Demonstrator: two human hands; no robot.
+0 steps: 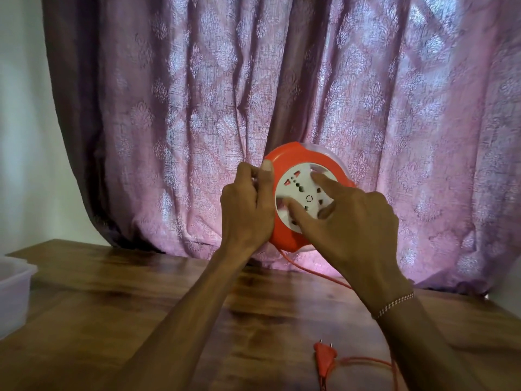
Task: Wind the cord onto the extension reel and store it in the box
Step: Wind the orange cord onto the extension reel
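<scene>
I hold a round orange extension reel [293, 158] upright in the air above the wooden table [112, 292]. Its white socket face [303, 193] is turned toward me. My left hand [248, 204] grips the reel's left rim, thumb on the front edge. My right hand [346, 221] lies on the socket face with thumb and fingers pressed into its recesses. An orange cord [315, 273] hangs from the reel's underside down to the table and passes behind my right forearm. The orange two-pin plug [324, 355] lies on the table near me, cord trailing right.
A translucent plastic box [14, 289] stands at the table's left edge, partly cut off by the frame. A patterned pink curtain [253, 94] hangs right behind the table. A white wall shows at the far left.
</scene>
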